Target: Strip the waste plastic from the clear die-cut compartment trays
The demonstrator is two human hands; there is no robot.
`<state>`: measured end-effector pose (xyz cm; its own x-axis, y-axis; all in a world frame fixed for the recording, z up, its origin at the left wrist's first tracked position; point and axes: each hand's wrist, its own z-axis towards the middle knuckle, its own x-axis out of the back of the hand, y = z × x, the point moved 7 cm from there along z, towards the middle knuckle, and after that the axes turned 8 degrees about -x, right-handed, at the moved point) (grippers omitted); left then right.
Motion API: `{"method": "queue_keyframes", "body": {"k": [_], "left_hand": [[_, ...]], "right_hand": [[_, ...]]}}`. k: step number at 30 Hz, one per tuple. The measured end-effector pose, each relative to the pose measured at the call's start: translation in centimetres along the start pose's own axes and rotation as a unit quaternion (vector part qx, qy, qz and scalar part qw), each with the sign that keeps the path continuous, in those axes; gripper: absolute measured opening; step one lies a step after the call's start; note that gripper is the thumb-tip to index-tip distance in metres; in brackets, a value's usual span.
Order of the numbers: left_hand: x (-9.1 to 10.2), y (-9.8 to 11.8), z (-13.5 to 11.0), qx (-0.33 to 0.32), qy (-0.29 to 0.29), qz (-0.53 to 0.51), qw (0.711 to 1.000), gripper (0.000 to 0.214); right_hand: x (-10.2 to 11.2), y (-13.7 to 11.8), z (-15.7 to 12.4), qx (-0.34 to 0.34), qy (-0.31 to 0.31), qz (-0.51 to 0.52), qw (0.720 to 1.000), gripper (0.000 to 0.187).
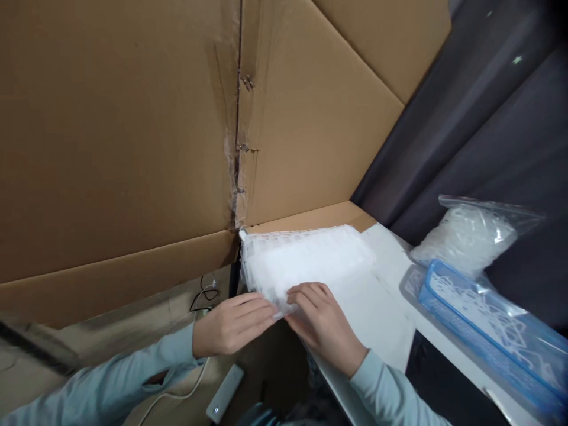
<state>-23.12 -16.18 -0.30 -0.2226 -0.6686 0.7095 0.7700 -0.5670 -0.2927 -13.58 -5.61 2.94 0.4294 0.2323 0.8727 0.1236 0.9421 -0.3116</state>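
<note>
A pile of white, partly see-through plastic sheeting or bags [310, 257] lies at the table's far left corner, its left end hanging over the edge. My left hand [237, 322] is closed at the pile's near corner, thumb hidden, fingertips on the thin plastic. Close beside it, my right hand [322, 319] has its fingers bent and pinching the same near edge. The fingertips of both hands almost meet there. Whether they grip one layer or several cannot be made out.
Cardboard panels [133, 130] stand behind the white table [377, 296]. On the right are a blue basket [479, 331] of white strips, a clear zip bag [470, 236] with whitish contents and a black flat panel [448, 378]. A white power bank-like box [225, 393] and cables sit below.
</note>
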Motion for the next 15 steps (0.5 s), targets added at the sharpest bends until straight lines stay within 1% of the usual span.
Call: {"method": "queue_keyframes", "body": {"k": [2, 4, 6, 8, 11, 15], "left_hand": [[0.5, -0.5, 0.4, 0.027, 0.028, -0.010, 0.999, 0.027], [0.9, -1.4, 1.0, 0.075, 0.043, -0.056, 0.995, 0.023], [1.1, -2.8, 1.4, 0.133, 0.051, -0.119, 0.983, 0.020], [1.4, -4.1, 1.9, 0.170, 0.052, -0.166, 0.970, 0.016], [2.1, -5.6, 3.2, 0.171, 0.053, -0.191, 0.965, 0.014], [3.2, -7.8, 5.5, 0.180, 0.071, -0.177, 0.965, 0.014]], "right_hand": [[0.1, 0.0, 0.0, 0.000, 0.001, 0.005, 1.000, 0.012], [0.3, 0.0, 0.1, -0.003, 0.003, 0.014, 1.000, 0.011], [0.4, 0.1, 0.1, -0.009, 0.007, 0.026, 1.000, 0.012], [0.6, 0.5, 0.3, -0.018, 0.015, 0.043, 0.999, 0.015], [1.0, 1.5, 0.8, -0.051, 0.044, 0.081, 0.994, 0.016], [2.0, 3.6, 1.6, -0.105, 0.090, 0.137, 0.981, 0.017]]}}
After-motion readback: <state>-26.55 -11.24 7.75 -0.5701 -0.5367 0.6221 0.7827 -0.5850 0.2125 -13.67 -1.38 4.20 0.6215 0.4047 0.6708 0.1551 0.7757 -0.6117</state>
